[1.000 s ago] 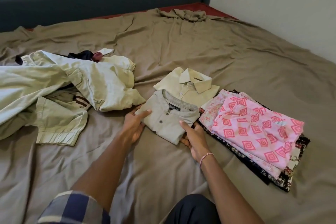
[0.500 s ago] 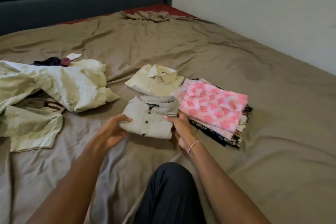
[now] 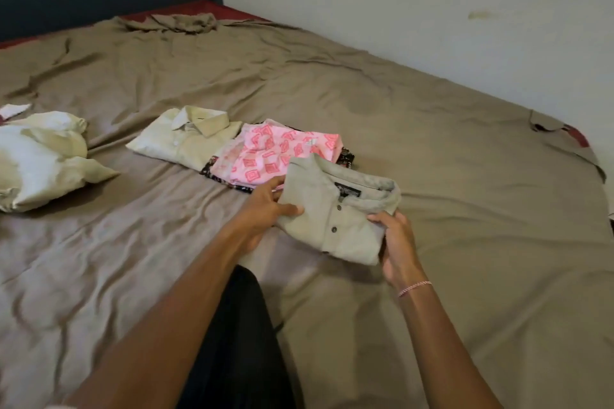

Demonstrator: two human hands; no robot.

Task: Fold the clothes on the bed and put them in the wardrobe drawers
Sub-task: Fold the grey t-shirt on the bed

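Fingers (image 3: 270, 185) of the left hand (image 3: 262, 212) and the right hand (image 3: 398, 246) are curled round opposite sides of the folded grey button shirt (image 3: 332, 222). It is held just above the middle of the bed (image 3: 465, 176), lapping the near corner of the pink printed stack (image 3: 282, 156). A cream collared shirt (image 3: 186, 139) beside that is folded. A pale heap (image 3: 43, 159) by the left edge is left unfolded, and nothing is judged stowed. Half a second earlier the grey shirt was held left of the stack.

No wording could be read. A black neck label (image 3: 347, 192) sat inside the collar of the folded grey shirt (image 3: 327, 229), between the left hand (image 3: 265, 211) and the right hand (image 3: 397, 242) (its pale print was too small and blurred to make out).
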